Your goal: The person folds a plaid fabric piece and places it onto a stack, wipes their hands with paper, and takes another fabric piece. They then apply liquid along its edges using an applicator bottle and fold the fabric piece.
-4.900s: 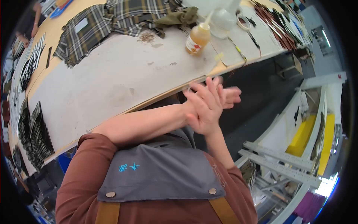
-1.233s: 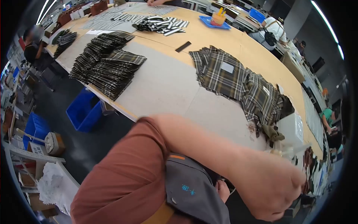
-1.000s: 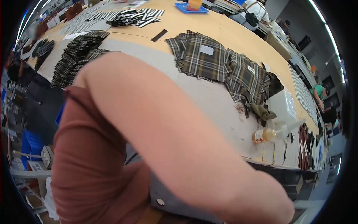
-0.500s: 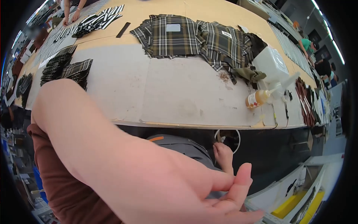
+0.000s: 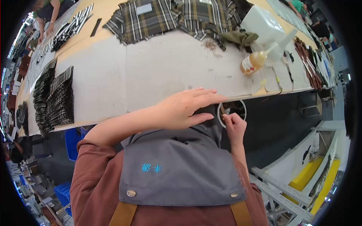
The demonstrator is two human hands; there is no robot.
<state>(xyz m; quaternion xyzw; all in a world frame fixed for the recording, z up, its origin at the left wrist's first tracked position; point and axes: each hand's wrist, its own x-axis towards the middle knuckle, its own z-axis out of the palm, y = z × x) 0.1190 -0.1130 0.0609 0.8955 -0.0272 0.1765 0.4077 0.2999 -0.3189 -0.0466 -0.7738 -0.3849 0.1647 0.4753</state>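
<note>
My left hand point(image 5: 188, 107) lies over the table's front edge, palm down, its fingers stretched out and holding nothing. Below the edge, my right hand point(image 5: 234, 126) is closed beside a round white rim point(image 5: 245, 109), which looks like the top of a bin. A narrow brown thing point(image 5: 222, 109) shows by the fingertips; whether they grip it I cannot tell. My grey apron point(image 5: 181, 165) with blue lettering covers my lap and chest. Pieces of plaid fabric point(image 5: 151, 28) are stacked across the table from me, one stack bearing a pale label.
A bottle of amber liquid point(image 5: 253, 63) stands at the right, near a white plastic container point(image 5: 264, 24). Plaid strips point(image 5: 60, 98) hang over the table's left edge. Another person's hands point(image 5: 46, 30) work at the far left. A white frame point(image 5: 286, 192) stands low right.
My left arm has moved away from the camera, and its hand has come to the table's front edge. My right hand stays by the white rim. The view has tilted down.
</note>
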